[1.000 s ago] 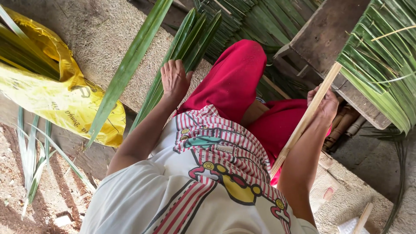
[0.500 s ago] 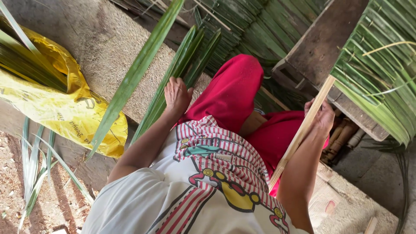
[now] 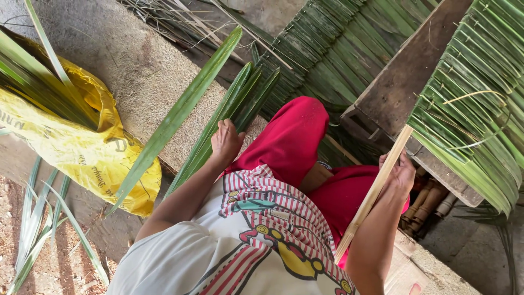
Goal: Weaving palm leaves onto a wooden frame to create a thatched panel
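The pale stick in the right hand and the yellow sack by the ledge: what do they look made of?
The long pale stick, gripped by the right hand, looks like split bamboo or a palm rib: straight, matte, tan, flat-sided. The crumpled yellow sack appears to be woven plastic, with a slight sheen and stiff creases; the weave is too fine to confirm.

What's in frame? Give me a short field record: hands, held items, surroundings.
view: head camera, looking down over the person's lap
left hand: gripping a bunch of green leaves
right hand: closed on a pale stick
stick: slanted, upper end against the woven leaf panel
panel: lies on a wooden board
yellow sack: beyond the left hand on a concrete slab, leaves poking out
clothing: red trousers, striped printed shirt
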